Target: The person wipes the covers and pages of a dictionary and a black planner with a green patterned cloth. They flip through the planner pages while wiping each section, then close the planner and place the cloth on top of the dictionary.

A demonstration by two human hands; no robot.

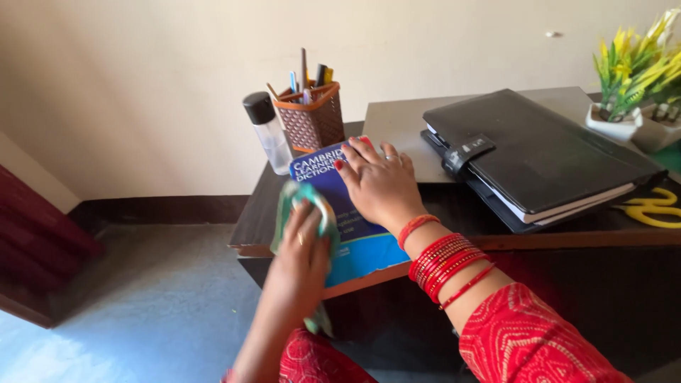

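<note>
A thick blue book (pixel 365 248) lies at the front left edge of a dark wooden desk (pixel 567 230). My right hand (pixel 377 183) rests flat on its cover, fingers spread, red bangles on the wrist. My left hand (pixel 301 248) grips a crumpled light green cloth (pixel 296 195) and presses it against the book's left side. Part of the cloth hangs down below that hand.
Behind the book stand a brown mesh pen holder (pixel 312 117) with pens and a clear bottle with a black cap (pixel 268 131). A black folder (pixel 539 152) lies on a grey board to the right. Yellow scissors (pixel 649 207) and potted plants (pixel 631 78) sit far right.
</note>
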